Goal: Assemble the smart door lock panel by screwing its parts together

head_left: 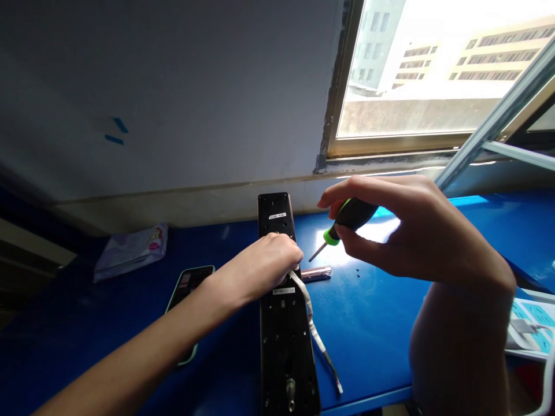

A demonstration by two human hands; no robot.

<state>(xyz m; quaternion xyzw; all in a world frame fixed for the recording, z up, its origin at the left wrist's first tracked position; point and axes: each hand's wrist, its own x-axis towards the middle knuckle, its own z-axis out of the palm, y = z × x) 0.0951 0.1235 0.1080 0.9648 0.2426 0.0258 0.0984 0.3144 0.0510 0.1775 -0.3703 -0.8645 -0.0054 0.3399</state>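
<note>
A long black door lock panel (pixel 285 338) lies back side up on the blue table, with printed labels and several screw holes. My left hand (pixel 280 254) is closed over its middle, fingers curled down; what they grip is hidden beneath the hand. A white-sleeved cable (pixel 310 315) comes out beside that hand and hangs to the right, ending in a small plug. From the panel's right side a shiny copper-coloured handle (pixel 317 273) sticks out. My right hand (pixel 390 225) holds a black and green screwdriver (pixel 353 216) by its grip, tip pointing down-left, apart from the panel.
Left of the panel lies a phone (pixel 188 283) in a pale green case, partly behind my left forearm. Farther left is a purple-white packet (pixel 132 251). A power strip (pixel 531 323) sits at the right edge, near a metal ladder-like frame (pixel 489 130). Wall and window stand behind.
</note>
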